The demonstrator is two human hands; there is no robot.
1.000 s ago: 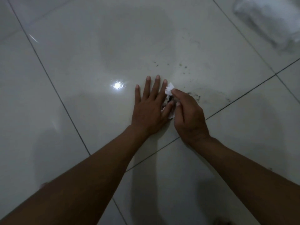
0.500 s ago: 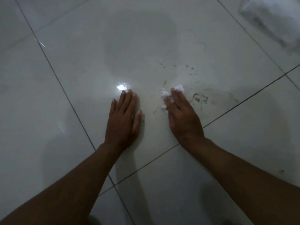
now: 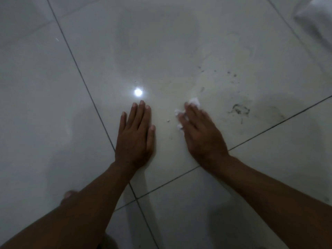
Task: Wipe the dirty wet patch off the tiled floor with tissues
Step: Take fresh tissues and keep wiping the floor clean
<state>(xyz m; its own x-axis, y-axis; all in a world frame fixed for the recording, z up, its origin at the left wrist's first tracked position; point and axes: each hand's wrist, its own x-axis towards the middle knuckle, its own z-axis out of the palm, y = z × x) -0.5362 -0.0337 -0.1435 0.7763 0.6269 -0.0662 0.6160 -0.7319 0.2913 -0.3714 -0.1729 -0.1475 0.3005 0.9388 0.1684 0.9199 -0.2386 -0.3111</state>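
Tiled floor (image 3: 179,42): pale glossy tiles divided by dark grout lines; one bright round light reflection (image 3: 138,92) just beyond the left fingertips.

White bundle (image 3: 316,20): blurred, at the far right corner, cut by the frame edge; cannot be identified.

Dirty wet patch (image 3: 239,109): dark smeared marks on the tile to the right of the right hand, with loose specks scattered farther out.

Left hand (image 3: 135,135): flat on the floor, palm down, fingers straight and close together; grip holds nothing.

Right hand (image 3: 201,133): palm down, pressing on the tissue; fingers extended over it rather than curled, slightly blurred.

Tissue (image 3: 195,101): white, crumpled, under the right fingers; bits show past the fingertips and along the thumb side, near the dark marks but apart from them.

Small white fragment (image 3: 168,120): lies on the floor between the hands.
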